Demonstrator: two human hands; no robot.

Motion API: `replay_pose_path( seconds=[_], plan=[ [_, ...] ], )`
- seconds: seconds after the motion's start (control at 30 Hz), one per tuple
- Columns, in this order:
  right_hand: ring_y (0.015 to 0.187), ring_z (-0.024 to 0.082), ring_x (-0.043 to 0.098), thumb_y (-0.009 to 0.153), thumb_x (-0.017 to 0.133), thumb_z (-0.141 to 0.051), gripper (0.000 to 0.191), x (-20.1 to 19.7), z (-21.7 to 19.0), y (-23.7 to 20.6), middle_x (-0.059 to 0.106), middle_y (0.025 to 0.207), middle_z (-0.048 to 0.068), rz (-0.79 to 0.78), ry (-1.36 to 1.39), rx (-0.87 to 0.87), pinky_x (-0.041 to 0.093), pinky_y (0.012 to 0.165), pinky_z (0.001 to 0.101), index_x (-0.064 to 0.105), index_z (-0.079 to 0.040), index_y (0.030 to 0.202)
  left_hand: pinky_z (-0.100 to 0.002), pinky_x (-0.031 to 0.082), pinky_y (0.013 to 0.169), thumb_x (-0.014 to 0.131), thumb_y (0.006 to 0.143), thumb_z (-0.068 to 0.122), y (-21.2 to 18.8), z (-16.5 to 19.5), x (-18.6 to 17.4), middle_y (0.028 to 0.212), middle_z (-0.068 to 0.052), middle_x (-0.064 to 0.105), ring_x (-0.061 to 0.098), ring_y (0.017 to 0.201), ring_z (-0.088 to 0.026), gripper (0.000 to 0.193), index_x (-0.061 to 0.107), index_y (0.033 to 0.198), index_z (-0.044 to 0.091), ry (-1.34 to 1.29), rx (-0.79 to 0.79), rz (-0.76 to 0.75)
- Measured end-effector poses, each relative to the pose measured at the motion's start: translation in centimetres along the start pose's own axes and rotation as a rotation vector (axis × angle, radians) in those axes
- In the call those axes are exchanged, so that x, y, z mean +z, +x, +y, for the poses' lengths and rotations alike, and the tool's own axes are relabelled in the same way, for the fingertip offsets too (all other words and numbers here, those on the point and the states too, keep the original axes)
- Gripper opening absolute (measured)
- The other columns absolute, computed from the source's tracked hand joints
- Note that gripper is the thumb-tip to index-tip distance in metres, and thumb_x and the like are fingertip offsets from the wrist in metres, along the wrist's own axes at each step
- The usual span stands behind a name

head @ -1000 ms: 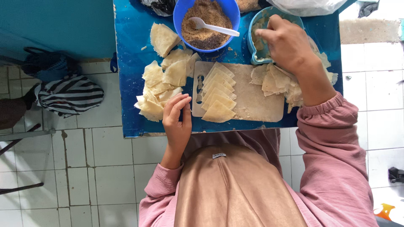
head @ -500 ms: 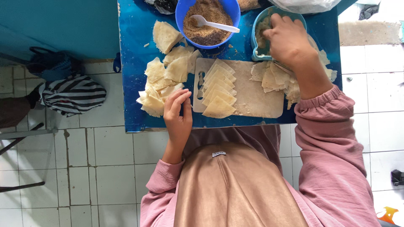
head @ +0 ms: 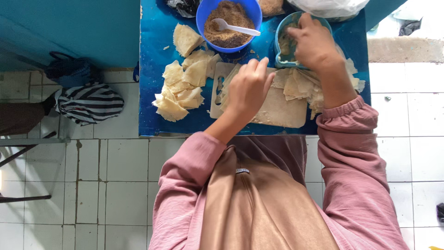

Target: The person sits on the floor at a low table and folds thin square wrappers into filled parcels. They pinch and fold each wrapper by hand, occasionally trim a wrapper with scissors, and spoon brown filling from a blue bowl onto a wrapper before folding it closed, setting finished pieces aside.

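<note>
1. Blue tabletop: one pale rectangular cutting board.
2. Two bowls: blue plastic bowl of brown filling; teal bowl.
3. Left hand, moved from the folded pastry pile onto the board, fingers loosely curled, grip unclear.
4. Right hand: fingertips in the teal bowl, hold unclear.

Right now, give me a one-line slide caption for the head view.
Left hand rests on pastry wrappers on a cutting board; right hand dips into a small teal bowl.

Glossy blue tabletop, smooth plastic blue bowl, white plastic spoon, matt pale cutting board, soft pink cloth sleeve
</note>
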State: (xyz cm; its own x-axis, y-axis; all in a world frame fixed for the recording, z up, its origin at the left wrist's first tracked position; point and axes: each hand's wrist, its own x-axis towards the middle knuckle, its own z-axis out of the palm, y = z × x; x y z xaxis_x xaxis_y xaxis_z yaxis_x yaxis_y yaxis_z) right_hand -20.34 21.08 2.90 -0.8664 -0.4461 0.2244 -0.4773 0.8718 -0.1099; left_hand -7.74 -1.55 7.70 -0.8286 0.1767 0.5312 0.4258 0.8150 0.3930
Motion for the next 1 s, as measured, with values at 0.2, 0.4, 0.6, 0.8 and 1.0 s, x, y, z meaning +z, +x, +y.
replay_pose_path(
  seconds=[0.2, 0.4, 0.6, 0.8, 1.0],
  plan=[
    [0.119, 0.039, 0.055, 0.083, 0.065, -0.009, 0.042, -0.2, 0.2, 0.0, 0.056, 0.125, 0.017, -0.158, -0.054, 0.097, 0.044, 0.094, 0.0503, 0.076, -0.016, 0.123, -0.033, 0.057, 0.068, 0.084, 0.078, 0.043, 2.7, 0.2, 7.4, 0.099, -0.004, 0.060, 0.066, 0.092, -0.021, 0.067, 0.058, 0.129, 0.009, 0.237, -0.103, -0.127],
    [0.121, 0.036, 0.055, 0.080, 0.070, -0.010, 0.038, -0.6, 0.4, -0.1, 0.058, 0.125, 0.016, -0.110, -0.079, 0.046, 0.044, 0.099, 0.0482, 0.078, -0.012, 0.117, -0.029, 0.056, 0.061, 0.087, 0.068, 0.043, 2.8, 0.7, 9.5, 0.097, -0.003, 0.058, 0.065, 0.085, -0.018, 0.084, 0.057, 0.138, 0.008, 0.304, -0.072, -0.070],
    [0.120, 0.041, 0.057, 0.088, 0.068, -0.007, 0.021, -0.8, 1.3, -0.3, 0.059, 0.127, 0.020, -0.128, 0.085, 0.095, 0.045, 0.104, 0.0483, 0.080, -0.007, 0.106, -0.030, 0.058, 0.068, 0.087, 0.070, 0.042, 3.1, 1.0, 8.7, 0.103, -0.005, 0.058, 0.066, 0.091, -0.019, 0.082, 0.056, 0.138, 0.007, 0.270, -0.078, -0.115],
    [0.113, 0.041, 0.062, 0.086, 0.057, 0.010, 0.030, -3.2, 1.3, -2.7, 0.061, 0.122, 0.024, 0.144, 0.199, 0.082, 0.048, 0.099, 0.0450, 0.080, -0.001, 0.103, -0.041, 0.056, 0.075, 0.083, 0.080, 0.028, 2.3, -0.3, 2.5, 0.109, -0.010, 0.060, 0.065, 0.095, -0.031, 0.062, 0.058, 0.133, 0.005, -0.032, -0.082, -0.106],
    [0.102, 0.021, 0.063, 0.092, 0.044, 0.014, 0.037, -5.5, -6.7, -6.7, 0.063, 0.133, 0.012, 0.171, 0.999, 0.203, 0.051, 0.094, 0.0277, 0.074, 0.000, 0.108, -0.041, 0.053, 0.087, 0.071, 0.100, 0.008, -3.9, -4.1, -6.3, 0.110, -0.011, 0.063, 0.065, 0.103, -0.034, 0.018, 0.063, 0.116, 0.007, -0.296, -0.136, 0.044]
  ],
)
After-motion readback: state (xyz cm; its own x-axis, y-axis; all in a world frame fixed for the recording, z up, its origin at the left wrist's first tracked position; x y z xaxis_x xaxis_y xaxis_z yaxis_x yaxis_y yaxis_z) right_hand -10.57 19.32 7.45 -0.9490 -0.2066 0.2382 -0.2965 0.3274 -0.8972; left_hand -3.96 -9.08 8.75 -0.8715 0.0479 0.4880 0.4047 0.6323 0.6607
